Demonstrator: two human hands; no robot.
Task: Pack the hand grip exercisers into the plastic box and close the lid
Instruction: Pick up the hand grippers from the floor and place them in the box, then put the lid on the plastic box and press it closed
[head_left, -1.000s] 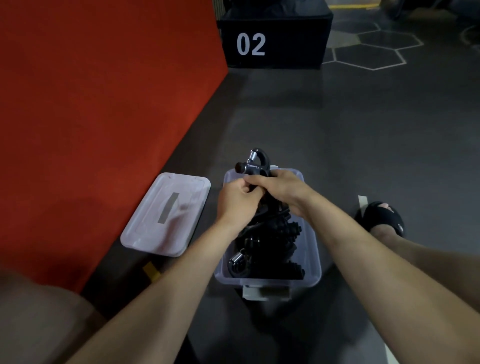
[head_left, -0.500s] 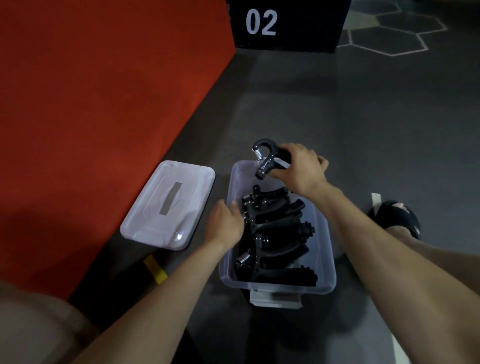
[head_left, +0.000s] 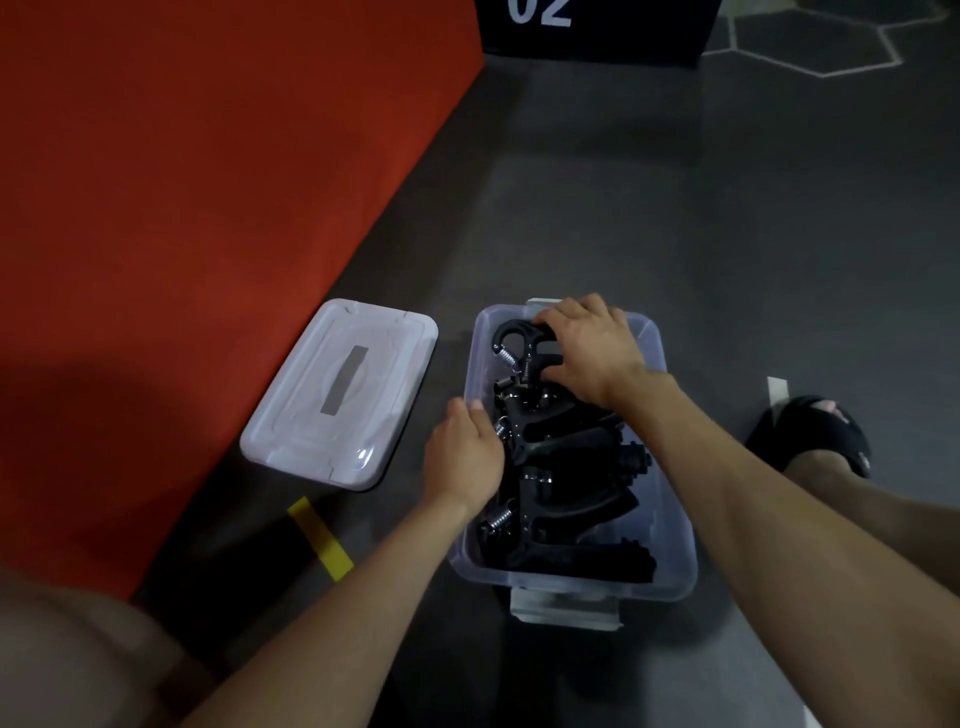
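A dark grey floor (head_left: 649, 218) runs beside a red mat (head_left: 182, 182) at left, with a black block marked 02 (head_left: 592, 26) far behind. The lid (head_left: 340, 392) lies off, left of the plastic box (head_left: 670, 519), which holds black hand grip exercisers (head_left: 566, 499). The left hand (head_left: 462, 457) rests at the box's left rim, its grip hidden, so I cannot tell; the right hand (head_left: 587, 353) has its grip curled round the top exerciser (head_left: 519, 343) at the box's far end.

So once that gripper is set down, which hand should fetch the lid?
Left, probably. The left hand is at the box's left wall, nearest the lid on the floor; the right hand holds an exerciser at the far end.
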